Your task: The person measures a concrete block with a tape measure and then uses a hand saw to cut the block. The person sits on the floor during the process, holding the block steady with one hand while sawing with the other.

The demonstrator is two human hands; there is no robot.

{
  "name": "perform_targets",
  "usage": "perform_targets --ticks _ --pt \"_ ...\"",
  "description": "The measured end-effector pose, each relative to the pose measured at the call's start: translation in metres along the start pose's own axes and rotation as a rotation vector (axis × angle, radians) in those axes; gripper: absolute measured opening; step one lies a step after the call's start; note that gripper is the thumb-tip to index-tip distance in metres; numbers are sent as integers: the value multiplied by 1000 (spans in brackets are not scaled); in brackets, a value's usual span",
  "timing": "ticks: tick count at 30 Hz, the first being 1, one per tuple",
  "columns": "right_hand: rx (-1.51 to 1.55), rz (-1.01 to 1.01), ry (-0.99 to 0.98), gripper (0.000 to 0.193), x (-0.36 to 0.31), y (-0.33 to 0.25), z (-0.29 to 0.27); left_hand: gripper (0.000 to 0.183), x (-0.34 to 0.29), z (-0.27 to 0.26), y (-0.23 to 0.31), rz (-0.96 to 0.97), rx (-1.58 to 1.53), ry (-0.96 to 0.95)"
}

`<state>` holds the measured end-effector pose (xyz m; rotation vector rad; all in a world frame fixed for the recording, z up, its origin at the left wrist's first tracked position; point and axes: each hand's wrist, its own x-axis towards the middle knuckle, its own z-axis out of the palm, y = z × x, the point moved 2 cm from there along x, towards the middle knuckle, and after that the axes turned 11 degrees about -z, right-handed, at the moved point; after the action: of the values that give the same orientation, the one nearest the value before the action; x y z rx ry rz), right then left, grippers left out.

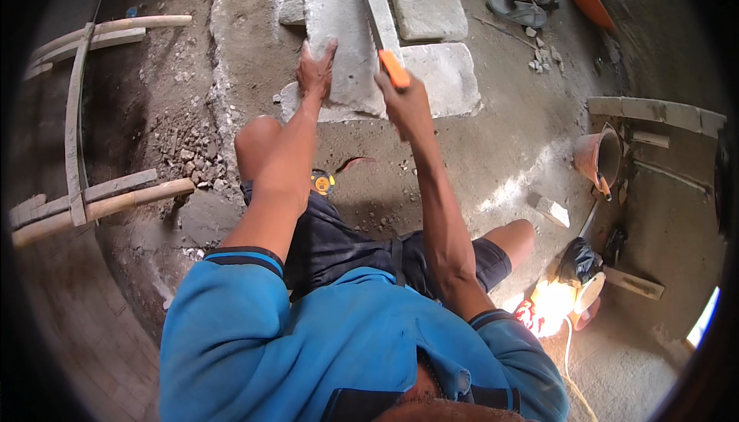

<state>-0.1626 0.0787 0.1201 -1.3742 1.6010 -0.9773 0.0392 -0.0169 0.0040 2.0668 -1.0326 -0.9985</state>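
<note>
Gray block sits on other slabs on a dusty floor. Far left is a wooden frame, then stones. The left hand rests on the block; I can't tell if it grips. The right hand holds a saw by its orange handle. Far right is a bucket.

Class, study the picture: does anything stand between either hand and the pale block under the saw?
Nothing visible separates the left hand from the pale block; it rests on its left side. Between the right hand and the block is only the orange-handled saw that hand holds.
</note>
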Motion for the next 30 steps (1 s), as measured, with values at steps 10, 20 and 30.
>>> perform_targets --ticks 10,20,30 --pt "-82 -62 3 37 -62 1 -7 94 13 -7 -5 -46 141 141" --pt "-70 81 -34 34 -148 -3 -29 95 11 -11 -10 -34 84 119" --pt "41 60 -26 43 21 -5 -6 88 -4 5 16 5 -2 8"
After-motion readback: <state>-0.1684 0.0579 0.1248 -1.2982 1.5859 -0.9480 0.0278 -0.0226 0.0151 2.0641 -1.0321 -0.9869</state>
